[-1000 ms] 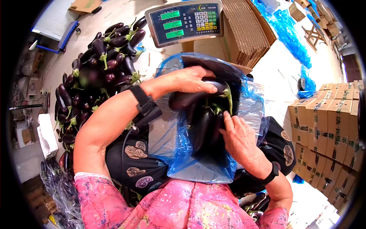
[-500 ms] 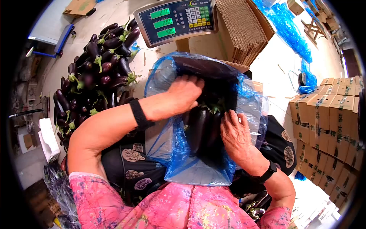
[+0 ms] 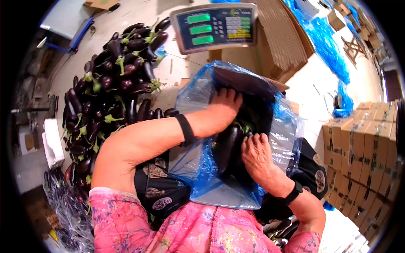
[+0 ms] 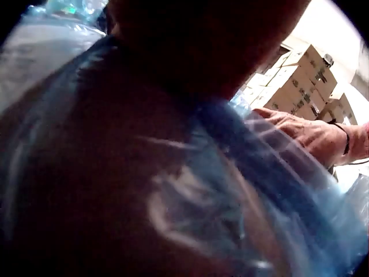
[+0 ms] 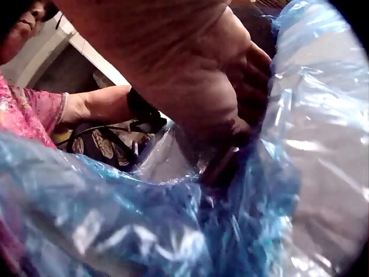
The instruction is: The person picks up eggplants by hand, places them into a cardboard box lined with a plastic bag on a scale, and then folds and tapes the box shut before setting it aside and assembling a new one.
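A cardboard box lined with a blue plastic bag (image 3: 228,194) stands between the person's knees, with dark purple eggplants (image 3: 228,147) inside. My left hand (image 3: 223,109) reaches into its far left part, back upward; its fingertips go into shadow, and I cannot tell whether they hold an eggplant. My right hand (image 3: 258,160) rests at the right of the eggplants, fingers lightly bent by their green stems. In the right wrist view, the right hand (image 5: 196,75) hangs inside the bag. Crinkled plastic and the dark left hand fill much of the left wrist view.
A large heap of eggplants (image 3: 126,84) lies on the floor at left. A scale display (image 3: 216,27) stands beyond the box, beside stacked flat cardboard (image 3: 280,42). Packed cartons (image 3: 363,143) are piled at right. Blue plastic film (image 3: 325,42) trails over the floor behind.
The left hand held an eggplant over the box, then lowered it inside; that eggplant is no longer visible in the hand. The right hand has stayed by the stems. The head view has shifted slightly.
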`<action>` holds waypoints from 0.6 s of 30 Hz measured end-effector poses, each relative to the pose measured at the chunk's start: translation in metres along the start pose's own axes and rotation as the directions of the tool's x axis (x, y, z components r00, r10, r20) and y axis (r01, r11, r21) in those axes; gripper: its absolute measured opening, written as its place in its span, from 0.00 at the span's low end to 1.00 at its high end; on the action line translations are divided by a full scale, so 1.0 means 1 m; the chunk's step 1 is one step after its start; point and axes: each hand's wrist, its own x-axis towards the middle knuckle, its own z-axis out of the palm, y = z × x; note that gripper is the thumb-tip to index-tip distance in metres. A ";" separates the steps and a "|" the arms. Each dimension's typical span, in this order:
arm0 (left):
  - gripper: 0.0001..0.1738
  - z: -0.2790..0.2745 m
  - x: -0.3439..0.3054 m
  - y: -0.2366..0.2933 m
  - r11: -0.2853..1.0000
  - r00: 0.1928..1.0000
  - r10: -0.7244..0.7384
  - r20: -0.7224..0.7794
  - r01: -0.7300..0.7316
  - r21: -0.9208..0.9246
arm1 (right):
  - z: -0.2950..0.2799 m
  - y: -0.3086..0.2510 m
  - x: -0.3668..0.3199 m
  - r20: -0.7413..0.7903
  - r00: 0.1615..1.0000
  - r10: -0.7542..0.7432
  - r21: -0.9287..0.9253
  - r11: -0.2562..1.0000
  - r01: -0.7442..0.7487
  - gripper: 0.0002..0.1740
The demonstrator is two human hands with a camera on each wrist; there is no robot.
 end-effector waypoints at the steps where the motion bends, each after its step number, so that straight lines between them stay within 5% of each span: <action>1: 0.26 0.004 0.000 0.001 1.000 0.999 -0.019 0.045 0.019 0.008 | -0.004 0.003 -0.002 -0.084 0.996 0.000 0.009 1.000 0.000 0.21; 6: 0.22 -0.065 -0.011 -0.015 0.932 0.934 0.329 -0.138 -0.298 0.205 | 0.008 0.011 -0.005 -0.182 0.983 -0.021 0.142 0.989 0.047 0.22; 8: 0.19 -0.099 -0.011 -0.035 0.946 0.958 0.282 0.045 -0.270 -0.178 | 0.013 0.010 -0.006 -0.096 0.995 -0.013 0.167 0.985 0.029 0.22; 10: 0.16 -0.124 -0.019 -0.082 0.809 0.936 0.266 0.230 -0.087 -0.581 | 0.004 0.012 -0.006 -0.108 0.994 -0.017 0.236 0.971 0.043 0.22; 12: 0.15 -0.125 -0.038 -0.140 0.666 0.992 0.068 0.106 0.034 -0.745 | -0.006 0.013 -0.002 -0.132 0.991 -0.014 0.334 0.941 0.058 0.22; 14: 0.16 -0.128 -0.058 -0.195 0.498 0.930 -0.186 0.317 0.368 -0.786 | -0.015 0.013 0.004 -0.078 0.997 -0.006 0.413 0.910 0.038 0.25; 16: 0.18 -0.113 -0.081 -0.236 0.456 0.759 -0.478 0.442 0.645 -0.614 | -0.024 0.015 0.010 0.000 1.000 -0.014 0.465 0.885 0.012 0.27; 18: 0.20 -0.073 -0.106 -0.281 0.573 0.714 -0.583 0.389 0.700 -0.426 | -0.030 0.018 0.015 -0.013 0.999 -0.036 0.522 0.852 0.037 0.26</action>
